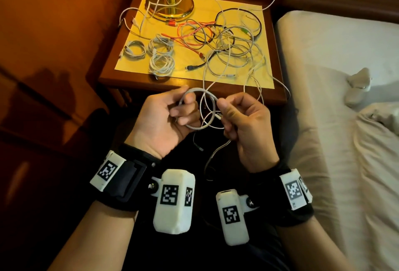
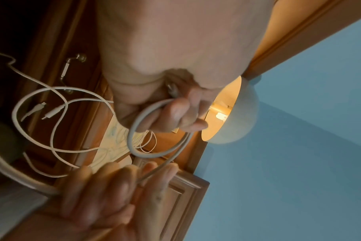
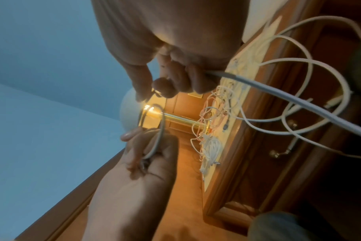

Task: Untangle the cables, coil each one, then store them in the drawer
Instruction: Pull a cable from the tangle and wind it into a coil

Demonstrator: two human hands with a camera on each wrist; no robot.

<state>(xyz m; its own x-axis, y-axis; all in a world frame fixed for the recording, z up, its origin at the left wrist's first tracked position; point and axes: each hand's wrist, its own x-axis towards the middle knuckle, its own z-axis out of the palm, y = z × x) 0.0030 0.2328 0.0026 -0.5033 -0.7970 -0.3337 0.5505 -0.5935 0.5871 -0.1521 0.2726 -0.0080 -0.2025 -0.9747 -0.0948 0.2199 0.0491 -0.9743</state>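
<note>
We see the bed (image 1: 345, 119) with pale sheets along the right side, and just beside it the wooden nightstand whose worktop (image 1: 194, 82) carries a yellow mat (image 1: 138, 33). At the back of the mat stands the brass lamp base (image 1: 170, 8), with white cable draped over it. The middle and right of the mat hold the tangled cables (image 1: 226, 41): mostly white, with a pink one and a black one woven through, and several strands spill over the front edge of the worktop. On the left part of the mat lie three coiled white cables (image 1: 155, 54), close together and apart from the tangle.

In front of the worktop, we hold both hands up over a dark lap. Our left hand (image 1: 164, 119) has its fingers (image 1: 183, 115) curled round a small loop of the grey-white cable (image 1: 201, 127), thumb on top. Our right hand (image 1: 246, 123) pinches the same cable between thumb and curled fingers just beside the loop; the free length runs out of the bottom of the fist and hangs down between the wrists. From the right wrist view, the drawer handle (image 3: 282, 153) shows on the front of the nightstand, and the drawer looks closed. Two loose plug ends (image 2: 45, 110) dangle in front of it in the left wrist view.
</note>
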